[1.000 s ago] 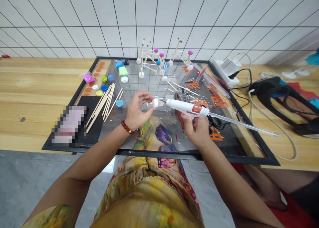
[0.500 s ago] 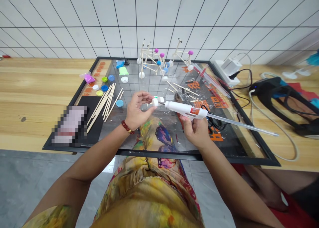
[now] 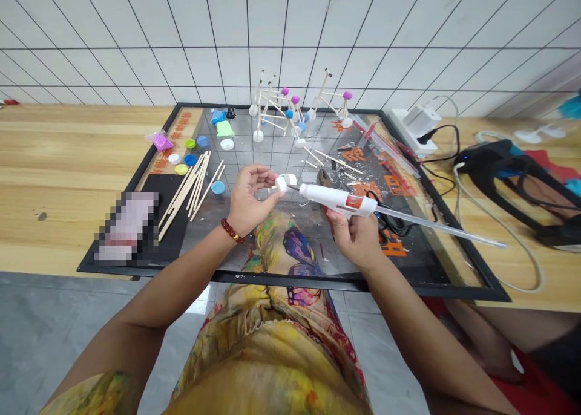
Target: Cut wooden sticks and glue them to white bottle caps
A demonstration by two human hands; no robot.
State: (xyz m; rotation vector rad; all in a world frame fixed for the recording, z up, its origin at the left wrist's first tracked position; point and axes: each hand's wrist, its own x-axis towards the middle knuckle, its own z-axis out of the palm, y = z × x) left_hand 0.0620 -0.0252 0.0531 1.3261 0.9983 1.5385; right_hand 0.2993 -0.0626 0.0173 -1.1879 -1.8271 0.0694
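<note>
Between the thumb and fingers of my left hand (image 3: pixel 249 200) are small white bottle caps (image 3: pixel 281 185), held close together. A bit of green shows at one cap. My right hand (image 3: pixel 358 239) is wrapped round the handle of a white hot glue gun (image 3: pixel 333 199). Its metal nozzle points left and is at the caps; whether it touches them I cannot tell. A long clear glue stick (image 3: pixel 447 226) sticks out of the gun's back end. Under the gun lies a pair of pliers (image 3: pixel 324 179), partly hidden.
Stick-and-cap bicycle models (image 3: pixel 290 114) stand by the tiled wall. Left are wooden sticks (image 3: pixel 195 182), loose coloured caps (image 3: pixel 190 160), clay packets (image 3: pixel 162 142) and a blurred rectangular item (image 3: pixel 129 227). Right are a power strip (image 3: pixel 411 138) and a black device (image 3: pixel 485 173). Another person's arm (image 3: pixel 481 339) shows lower right.
The caps in my left hand have turned and shifted slightly left. The glue gun has moved a little left with them, its nozzle staying close to the caps.
</note>
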